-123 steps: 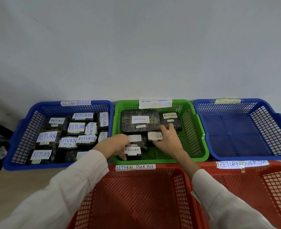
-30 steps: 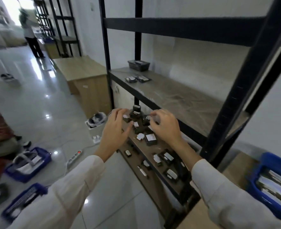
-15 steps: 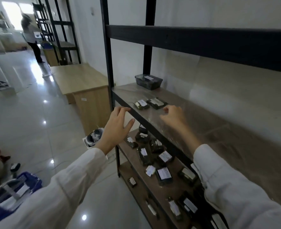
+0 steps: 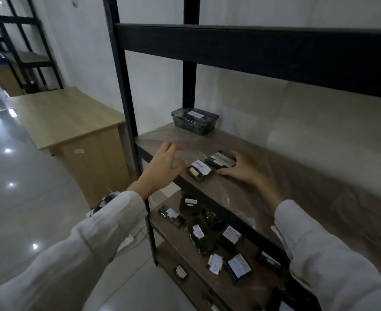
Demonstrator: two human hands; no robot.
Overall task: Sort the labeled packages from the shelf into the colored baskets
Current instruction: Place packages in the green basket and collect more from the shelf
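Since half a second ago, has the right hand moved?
Yes. The right hand went left to the RETURN package on the shelf board and now grips it.

Long white sleeves with loose cuffs, left hand [image 4: 162, 169], right hand [image 4: 244, 169]

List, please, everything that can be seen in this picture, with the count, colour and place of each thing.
rack: one, black frame with brown boards, centre and right.
lidded box: one, dark with white label, back of middle board.
RETURN package: one, dark, white label, front of middle board.
second package: one, dark, white label, just left of it.
lower packages: several, dark, white labels, board below.
desk: one, light wood, left of rack.
far rack: one, black, top left.
left hand: one, open, beside second package.
right hand: one, fingers round RETURN package.
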